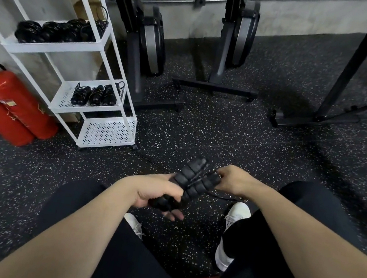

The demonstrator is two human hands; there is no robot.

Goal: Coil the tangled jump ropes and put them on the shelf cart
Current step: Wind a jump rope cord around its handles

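A black jump rope (191, 180) with two ribbed foam handles is held above my knees. My left hand (155, 193) grips the lower ends of both handles. My right hand (231, 178) pinches the cord at the handles' upper right, and a loop of cord hangs below it. The white shelf cart (107, 39) stands at the left against the wall. Several coiled black ropes (58, 31) lie on its upper shelf. Three more coiled ropes (94, 96) sit on the middle shelf. The bottom shelf (107, 132) holds nothing.
Two red fire extinguishers (9, 105) lie on the speckled rubber floor left of the cart. Two upright rowing machines (238, 35) stand against the back wall, and a black stand (342, 91) is at the right. My white shoes (236, 214) are below my hands.
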